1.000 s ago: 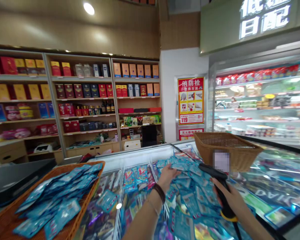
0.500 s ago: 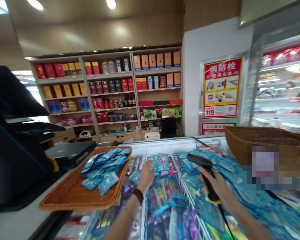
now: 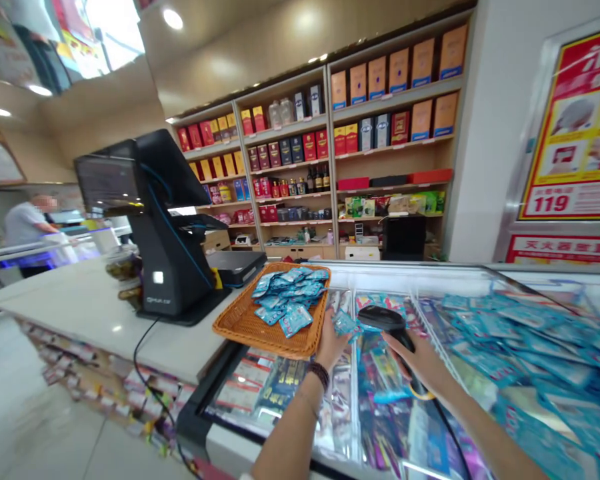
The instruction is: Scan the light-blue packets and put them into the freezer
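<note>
My right hand is wrapped round the handle of a black barcode scanner, whose head points left over the freezer. Just left of it, my left hand grips a small blue packet beside the right rim of an orange wicker basket. A heap of similar blue packets lies in the basket. Many more loose packets cover the right part of the freezer, with colourful wrapped items below both hands.
A black checkout terminal stands on the white counter at the left, its cable hanging over the edge. Shelves of boxes and bottles line the back. A person is at the far left.
The view has turned left. My left hand has moved close to the basket's right rim, with a blue packet in it. The scanner has come nearer to my left hand.
</note>
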A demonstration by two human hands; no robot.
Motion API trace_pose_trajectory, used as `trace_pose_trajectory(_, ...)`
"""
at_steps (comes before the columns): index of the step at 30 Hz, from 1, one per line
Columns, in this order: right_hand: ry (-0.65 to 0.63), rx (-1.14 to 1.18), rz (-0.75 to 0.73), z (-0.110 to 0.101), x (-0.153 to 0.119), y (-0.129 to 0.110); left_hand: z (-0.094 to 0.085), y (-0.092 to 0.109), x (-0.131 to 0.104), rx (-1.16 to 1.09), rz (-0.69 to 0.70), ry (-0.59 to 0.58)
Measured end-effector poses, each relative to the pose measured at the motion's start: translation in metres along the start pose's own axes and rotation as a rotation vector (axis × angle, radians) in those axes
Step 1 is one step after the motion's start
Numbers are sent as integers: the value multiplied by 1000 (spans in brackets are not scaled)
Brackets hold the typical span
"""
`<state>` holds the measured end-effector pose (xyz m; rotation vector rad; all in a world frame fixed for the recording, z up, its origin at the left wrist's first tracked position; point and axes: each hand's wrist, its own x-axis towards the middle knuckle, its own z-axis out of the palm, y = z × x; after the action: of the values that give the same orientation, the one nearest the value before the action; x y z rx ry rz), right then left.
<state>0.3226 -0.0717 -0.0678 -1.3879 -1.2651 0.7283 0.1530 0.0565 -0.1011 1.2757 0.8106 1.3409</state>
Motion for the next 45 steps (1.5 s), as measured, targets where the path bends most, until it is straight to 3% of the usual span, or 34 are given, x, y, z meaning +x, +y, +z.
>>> trace_pose_trajectory(5,29,-12,35,-6,-10,1,-2,-4,-1,30,40,-13)
trace_pose_trajectory(10,59,13,38,-5,-14,0,-2,-3,-3,-49,-50,-91)
trace_pose_trajectory(14,44,-83,18,-2,-17,1,0,0,-5,-9,-44,-153)
trace_pose_trajectory(30,35,-197,13,3,-24,-6,2,4,-8,3,-44,-92)
trace_pose_trajectory(35,25,-139,18,0,-22,-5,1,-2,-2,84,-33,-166)
trace_pose_trajectory(40,70,-7,35,-21,-20,2,-3,0,-2,159,21,-208)
trace_pose_trajectory(45,217,88,50,-76,-31,7,13,2,-3,245,3,-234)
